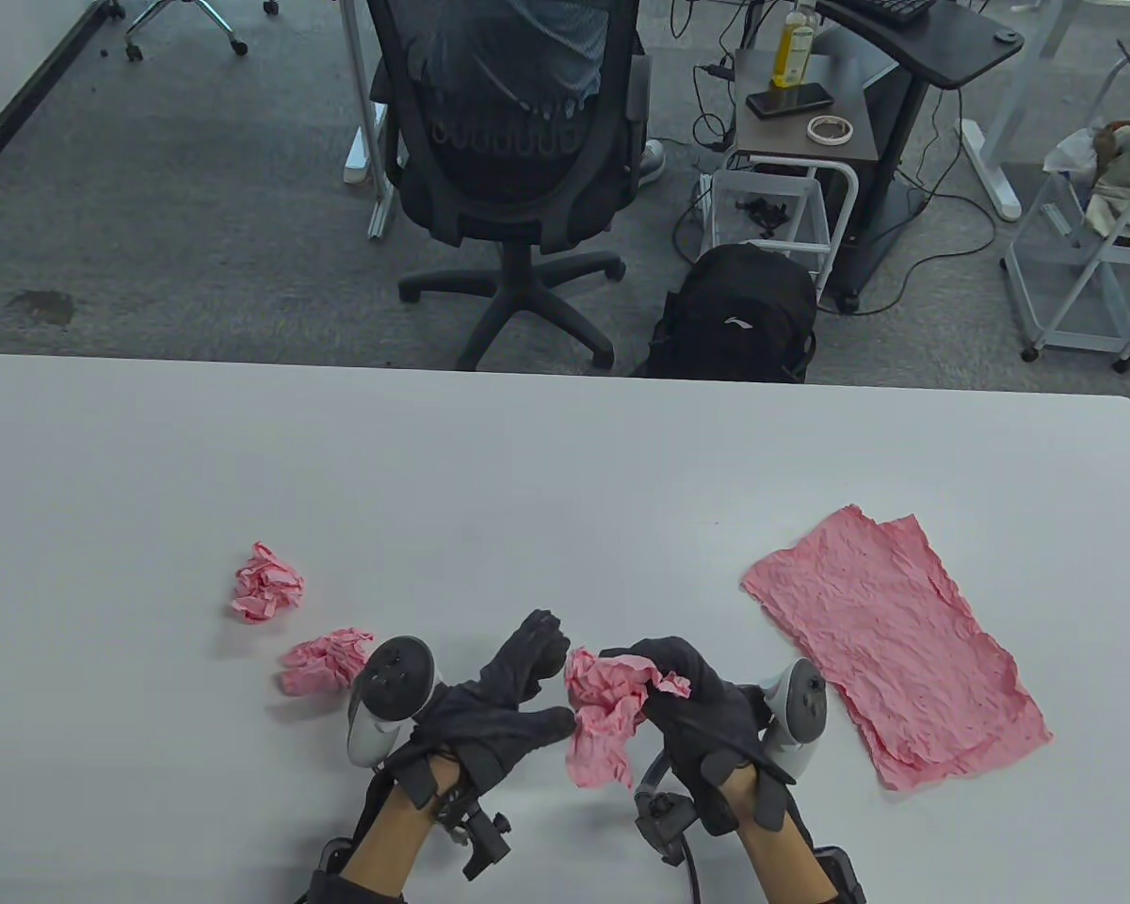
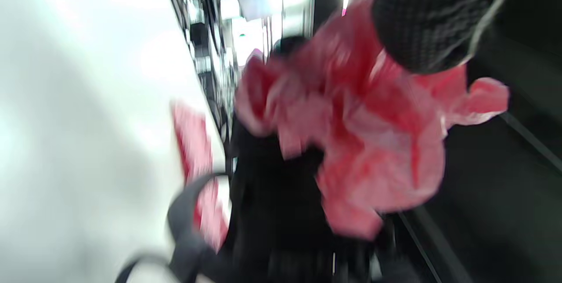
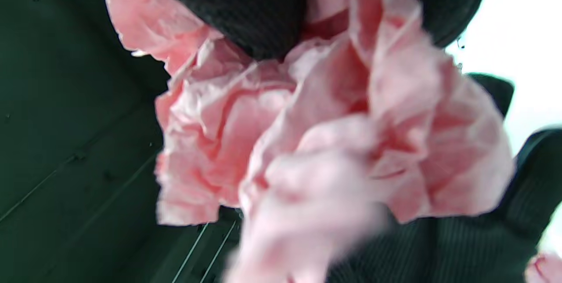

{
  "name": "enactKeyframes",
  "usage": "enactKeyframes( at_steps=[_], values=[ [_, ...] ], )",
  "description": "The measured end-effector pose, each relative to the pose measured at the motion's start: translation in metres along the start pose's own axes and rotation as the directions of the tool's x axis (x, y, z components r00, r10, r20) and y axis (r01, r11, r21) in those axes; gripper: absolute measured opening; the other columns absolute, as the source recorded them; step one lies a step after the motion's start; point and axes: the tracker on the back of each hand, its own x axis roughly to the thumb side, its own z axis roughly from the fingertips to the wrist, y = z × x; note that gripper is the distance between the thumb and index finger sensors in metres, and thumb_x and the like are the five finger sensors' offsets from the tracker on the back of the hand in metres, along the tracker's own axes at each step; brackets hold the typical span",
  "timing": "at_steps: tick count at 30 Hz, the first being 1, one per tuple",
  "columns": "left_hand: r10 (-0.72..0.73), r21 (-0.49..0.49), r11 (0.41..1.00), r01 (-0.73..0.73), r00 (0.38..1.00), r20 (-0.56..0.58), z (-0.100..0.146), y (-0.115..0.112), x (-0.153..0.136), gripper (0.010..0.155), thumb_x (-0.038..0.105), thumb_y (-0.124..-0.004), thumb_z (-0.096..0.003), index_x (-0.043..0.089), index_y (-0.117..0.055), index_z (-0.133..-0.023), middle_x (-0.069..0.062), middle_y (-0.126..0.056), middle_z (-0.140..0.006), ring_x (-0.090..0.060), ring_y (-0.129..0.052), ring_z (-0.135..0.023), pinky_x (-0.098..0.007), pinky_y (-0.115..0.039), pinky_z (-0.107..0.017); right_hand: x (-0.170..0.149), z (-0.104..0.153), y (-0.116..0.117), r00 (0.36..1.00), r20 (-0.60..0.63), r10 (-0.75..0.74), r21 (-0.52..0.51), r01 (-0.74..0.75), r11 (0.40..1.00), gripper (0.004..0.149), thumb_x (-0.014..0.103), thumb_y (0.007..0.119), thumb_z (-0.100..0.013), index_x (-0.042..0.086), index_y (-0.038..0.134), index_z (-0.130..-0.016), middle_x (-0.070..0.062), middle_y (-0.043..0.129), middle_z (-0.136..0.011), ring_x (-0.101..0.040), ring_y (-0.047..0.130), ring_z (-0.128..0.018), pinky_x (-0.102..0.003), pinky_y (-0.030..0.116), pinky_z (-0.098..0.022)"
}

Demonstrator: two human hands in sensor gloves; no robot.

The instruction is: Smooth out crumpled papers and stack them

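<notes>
Nearest the table's front edge, both gloved hands hold one crumpled pink paper (image 1: 605,718) between them, lifted a little off the white table (image 1: 565,452). The right hand (image 1: 692,706) has its fingers curled over the top of the wad, pinching its upper folds; the right wrist view shows dark fingertips (image 3: 263,15) dug into the creases. The left hand (image 1: 499,706) sits just left of the wad. Its thumb and a finger reach toward the paper's left edge and seem to pinch it, though the blurred left wrist view does not settle that.

This paper looks thin, light and soft, like tissue or crepe. It should open with almost no force, and I judge it tears easily if pulled hard from the middle. The better hold is on two opposite free edges or corners, drawing them apart gently, then smoothing from the centre outward with flat palms.

Just left of the held paper lies a second crumpled ball (image 1: 325,661), close beside the left hand's tracker. A third ball (image 1: 266,584) rests a little farther left and farther back. Well to the right of the held paper, a flattened pink sheet (image 1: 895,645) lies spread on the table, still wrinkled. It may be more than one layer; its lower edge hints at that.

By count: three crumpled papers, one flattened sheet or stack, two hands.
</notes>
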Motion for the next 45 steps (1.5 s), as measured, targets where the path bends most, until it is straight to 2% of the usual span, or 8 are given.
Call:
enactKeyframes(
  at_steps=[4, 8, 12, 23, 27, 30, 38, 45],
  values=[
    [-0.118, -0.057, 0.991, 0.119, 0.993, 0.019, -0.005, -0.015, 0.011, 0.116, 0.072, -0.084, -0.0442, 0.028, -0.002, -0.112, -0.01, -0.004, -0.119, -0.049, -0.018, -0.116, -0.075, -0.032, -0.075, 0.007, 0.005, 0.011, 0.945, 0.024, 0.327, -0.109, -0.322, 0.94, 0.04, 0.02, 0.083, -0.048, 0.02, 0.074, -0.087, -0.012, 0.094, -0.078, -0.041, 0.091, -0.066, -0.055, 0.075, -0.047],
    [-0.126, 0.203, 0.971, 0.125, 0.992, -0.008, 0.0, -0.006, 0.009, 0.066, 0.052, -0.079, -0.0521, 0.03, -0.061, -0.112, -0.01, -0.064, -0.113, -0.045, -0.069, -0.105, -0.068, -0.054, -0.072, 0.012, 0.006, 0.007, 0.892, 0.015, 0.452, -0.121, -0.447, 0.886, 0.042, 0.026, 0.085, -0.048, 0.018, 0.073, -0.087, -0.011, 0.094, -0.071, -0.039, 0.093, -0.06, -0.054, 0.075, -0.044],
    [0.071, 0.261, 0.962, -0.074, 0.997, 0.019, 0.003, 0.01, 0.0, 0.049, 0.046, -0.079, -0.0537, 0.028, -0.079, -0.099, -0.003, -0.084, -0.098, -0.033, -0.089, -0.091, -0.061, -0.062, -0.071, 0.008, 0.002, -0.003, 0.936, -0.015, 0.353, -0.101, -0.352, 0.93, 0.043, 0.032, 0.088, -0.047, 0.017, 0.075, -0.085, -0.009, 0.095, -0.063, -0.033, 0.094, -0.053, -0.052, 0.077, -0.041],
    [-0.067, 0.437, 0.897, 0.059, 0.998, 0.002, 0.017, 0.021, 0.01, 0.051, 0.051, -0.076, -0.0545, 0.023, -0.08, -0.096, -0.004, -0.089, -0.088, -0.032, -0.095, -0.079, -0.056, -0.069, -0.067, 0.02, 0.011, -0.02, 0.854, -0.088, 0.512, -0.335, -0.509, 0.793, 0.041, 0.031, 0.084, -0.049, 0.016, 0.076, -0.086, -0.007, 0.092, -0.052, -0.028, 0.093, -0.046, -0.05, 0.077, -0.038],
    [-0.065, 0.248, 0.967, 0.058, 0.998, 0.023, 0.006, 0.003, 0.011, 0.086, 0.075, -0.077, -0.0465, 0.016, -0.064, -0.109, -0.013, -0.076, -0.102, -0.041, -0.084, -0.091, -0.062, -0.064, -0.068, 0.025, 0.015, -0.011, 0.757, -0.034, 0.653, -0.369, -0.617, 0.695, 0.041, 0.031, 0.084, -0.049, 0.015, 0.075, -0.086, -0.007, 0.092, -0.054, -0.031, 0.094, -0.051, -0.051, 0.078, -0.039],
    [-0.066, 0.051, 0.996, 0.066, 0.998, -0.001, -0.003, -0.015, 0.011, 0.107, 0.078, -0.079, -0.0451, 0.017, -0.027, -0.117, -0.013, -0.04, -0.119, -0.048, -0.055, -0.109, -0.069, -0.05, -0.073, 0.022, 0.011, 0.004, 0.761, 0.059, 0.646, -0.276, -0.609, 0.743, 0.041, 0.033, 0.083, -0.049, 0.017, 0.076, -0.087, -0.011, 0.097, -0.067, -0.041, 0.094, -0.062, -0.055, 0.078, -0.044],
    [0.002, 0.291, 0.957, -0.001, 1.0, -0.006, 0.005, 0.008, 0.009, 0.053, 0.043, -0.082, -0.052, 0.02, -0.077, -0.1, -0.007, -0.089, -0.088, -0.033, -0.098, -0.075, -0.059, -0.068, -0.066, 0.015, 0.005, -0.016, 0.918, -0.01, 0.396, -0.21, -0.389, 0.897, 0.04, 0.024, 0.081, -0.049, 0.02, 0.076, -0.088, -0.011, 0.095, -0.067, -0.039, 0.093, -0.06, -0.055, 0.076, -0.045],
    [-0.13, 0.447, 0.887, 0.119, 0.991, -0.005, 0.017, 0.022, 0.014, 0.061, 0.048, -0.078, -0.054, 0.02, -0.066, -0.107, -0.009, -0.076, -0.102, -0.038, -0.085, -0.09, -0.061, -0.062, -0.069, 0.02, 0.006, -0.019, 0.891, -0.025, 0.452, -0.2, -0.448, 0.871, 0.04, 0.028, 0.086, -0.048, 0.015, 0.079, -0.086, -0.009, 0.095, -0.052, -0.033, 0.094, -0.048, -0.054, 0.076, -0.04]
  ],
)
